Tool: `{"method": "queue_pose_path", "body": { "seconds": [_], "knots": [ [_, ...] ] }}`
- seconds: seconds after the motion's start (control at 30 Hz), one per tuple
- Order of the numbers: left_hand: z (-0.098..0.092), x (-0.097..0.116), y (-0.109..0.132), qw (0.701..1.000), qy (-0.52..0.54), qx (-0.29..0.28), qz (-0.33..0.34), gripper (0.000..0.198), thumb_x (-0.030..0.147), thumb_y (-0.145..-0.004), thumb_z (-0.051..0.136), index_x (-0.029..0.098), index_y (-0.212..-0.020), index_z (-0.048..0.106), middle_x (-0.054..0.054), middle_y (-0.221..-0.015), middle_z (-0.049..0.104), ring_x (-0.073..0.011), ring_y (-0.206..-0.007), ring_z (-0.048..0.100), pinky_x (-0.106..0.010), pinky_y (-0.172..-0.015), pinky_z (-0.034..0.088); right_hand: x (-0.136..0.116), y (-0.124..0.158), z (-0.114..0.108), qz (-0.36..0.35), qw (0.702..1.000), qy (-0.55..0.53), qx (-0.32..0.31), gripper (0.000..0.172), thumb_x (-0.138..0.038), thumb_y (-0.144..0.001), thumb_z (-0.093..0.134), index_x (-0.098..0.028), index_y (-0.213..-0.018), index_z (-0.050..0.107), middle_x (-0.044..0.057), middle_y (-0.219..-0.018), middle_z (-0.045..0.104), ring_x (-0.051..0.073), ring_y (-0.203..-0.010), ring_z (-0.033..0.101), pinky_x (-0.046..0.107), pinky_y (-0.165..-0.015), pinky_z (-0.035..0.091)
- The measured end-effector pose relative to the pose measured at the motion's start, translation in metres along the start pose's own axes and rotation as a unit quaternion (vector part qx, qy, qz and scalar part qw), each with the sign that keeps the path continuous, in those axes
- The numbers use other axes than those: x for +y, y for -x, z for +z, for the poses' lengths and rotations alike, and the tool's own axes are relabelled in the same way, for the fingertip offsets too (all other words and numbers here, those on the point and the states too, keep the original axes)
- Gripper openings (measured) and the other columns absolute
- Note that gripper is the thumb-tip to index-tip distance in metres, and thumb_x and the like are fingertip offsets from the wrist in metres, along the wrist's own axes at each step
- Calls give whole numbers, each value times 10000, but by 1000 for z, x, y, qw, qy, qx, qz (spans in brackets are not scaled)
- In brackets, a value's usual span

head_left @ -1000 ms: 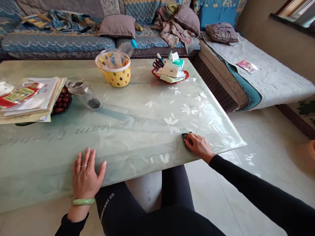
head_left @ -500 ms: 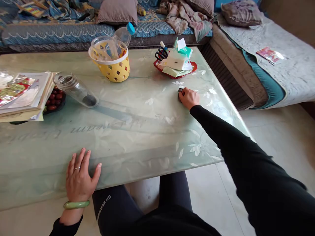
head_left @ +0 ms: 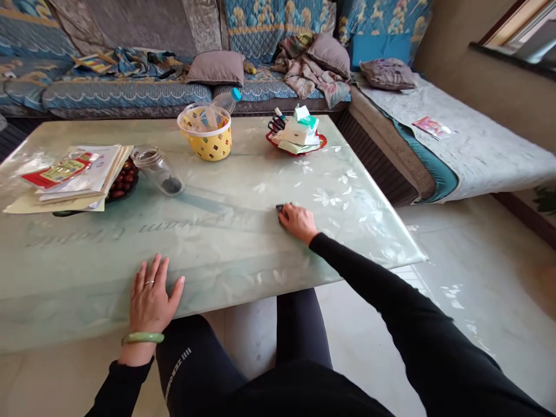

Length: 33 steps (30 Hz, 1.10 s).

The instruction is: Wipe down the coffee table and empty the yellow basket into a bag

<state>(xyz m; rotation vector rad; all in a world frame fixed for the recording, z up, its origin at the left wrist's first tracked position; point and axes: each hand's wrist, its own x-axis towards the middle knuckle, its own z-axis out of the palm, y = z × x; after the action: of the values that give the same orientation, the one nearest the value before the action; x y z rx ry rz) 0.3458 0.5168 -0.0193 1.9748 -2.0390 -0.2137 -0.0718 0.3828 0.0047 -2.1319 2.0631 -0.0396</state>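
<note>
Blk obj [head_left: 279, 208], in R hand [head_left: 299, 222], axis unclear

2 hands [head_left: 152, 301] [head_left: 299, 221], left flat, right curled

Long sofa [head_left: 130, 92] along far side, blue patterned covers [head_left: 273, 35] over grey upholstery [head_left: 174, 26]. Mauve cushion [head_left: 216, 68] near its middle, crumpled floral cloth [head_left: 299, 78] to right. On right, seat section under pale cover [head_left: 478, 136], teal layer [head_left: 446, 178] showing at edge, purplish cushion [head_left: 386, 74] at far end. Brownish wall [head_left: 449, 32] behind; window [head_left: 532, 35] upper right, dark sill [head_left: 512, 61] below. Floor [head_left: 473, 249] pale, glossy, light glinting right.
</note>
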Motion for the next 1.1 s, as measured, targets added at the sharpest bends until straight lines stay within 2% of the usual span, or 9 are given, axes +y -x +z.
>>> {"method": "queue_pose_path", "body": {
  "seconds": [0.13, 0.23, 0.33, 0.47, 0.63, 0.73, 0.83, 0.97, 1.1],
  "knots": [
    [0, -3, -1, 1000, 5, -12, 8, 711, 471, -1042, 446, 150, -1673, 379, -191, -1722, 386, -444, -1645, 217, -655, -1317, 251, 30, 92, 1, -49, 999, -13, -20, 288, -429, -1057, 472, -222, -964, 649, 67, -979, 746, 207, -872, 673, 308, -682, 319],
    [-1, -2, -2, 1000, 11, -10, 21, 727, 475, -1047, 439, 163, -1694, 332, -180, -1748, 336, -454, -1647, 196, -675, -1319, 235, 93, 139, -6, 48, 999, -12, 8, 271, -444, -1022, 504, -233, -908, 630, 62, -921, 739, 212, -817, 659, 304, -663, 311],
    [-2, 0, -3, 999, 22, -1, 31, 739, 457, -1043, 456, 216, -1717, 276, -138, -1774, 292, -445, -1651, 183, -675, -1331, 220, 164, 158, -17, 180, 982, 17, 55, 276, -473, -981, 523, -237, -883, 628, 76, -890, 737, 218, -735, 618, 306, -632, 278],
    [-2, 0, -1, 999, 26, 9, 40, 770, 426, -1026, 504, 284, -1731, 226, -80, -1792, 256, -431, -1650, 196, -667, -1342, 221, 231, 132, -28, 280, 953, 55, 105, 284, -475, -968, 528, -230, -915, 661, 107, -944, 751, 231, -759, 612, 315, -632, 254],
    [-3, 4, 0, 999, 26, 16, 24, 779, 405, -1013, 521, 313, -1729, 227, -31, -1797, 247, -421, -1648, 210, -655, -1348, 224, 258, 32, -34, 375, 917, 68, 118, 314, -448, -1008, 522, -203, -1023, 717, 163, -1071, 766, 271, -907, 653, 340, -704, 314],
    [-4, 8, 0, 999, 21, 17, 18, 762, 421, -1014, 519, 280, -1720, 268, -58, -1786, 279, -414, -1648, 220, -633, -1351, 228, 248, -39, -33, 402, 906, 45, 127, 355, -419, -1039, 475, -182, -1122, 725, 188, -1177, 754, 296, -1016, 671, 358, -790, 390],
    [-4, 9, 0, 1000, 5, 18, 15, 725, 440, -1023, 491, 229, -1698, 331, -102, -1763, 333, -398, -1643, 248, -595, -1351, 239, 208, -99, -28, 378, 918, 22, 115, 374, -382, -1057, 446, -166, -1226, 701, 200, -1260, 734, 310, -1113, 675, 376, -889, 448],
    [-2, 6, 0, 1000, -17, 16, 3, 696, 471, -1034, 442, 146, -1648, 420, -155, -1732, 384, -390, -1642, 257, -551, -1353, 232, 108, -142, -15, 281, 957, -3, 74, 410, -342, -1085, 379, -136, -1317, 648, 221, -1312, 712, 318, -1176, 681, 395, -955, 486],
    [0, 5, -2, 1000, -28, 7, -8, 711, 512, -1035, 386, 90, -1598, 482, -188, -1710, 412, -400, -1641, 255, -547, -1350, 226, -15, -129, 3, 103, 994, -27, 27, 393, -358, -1101, 363, -167, -1326, 621, 169, -1286, 728, 284, -1136, 696, 367, -926, 502]
  ]
}}
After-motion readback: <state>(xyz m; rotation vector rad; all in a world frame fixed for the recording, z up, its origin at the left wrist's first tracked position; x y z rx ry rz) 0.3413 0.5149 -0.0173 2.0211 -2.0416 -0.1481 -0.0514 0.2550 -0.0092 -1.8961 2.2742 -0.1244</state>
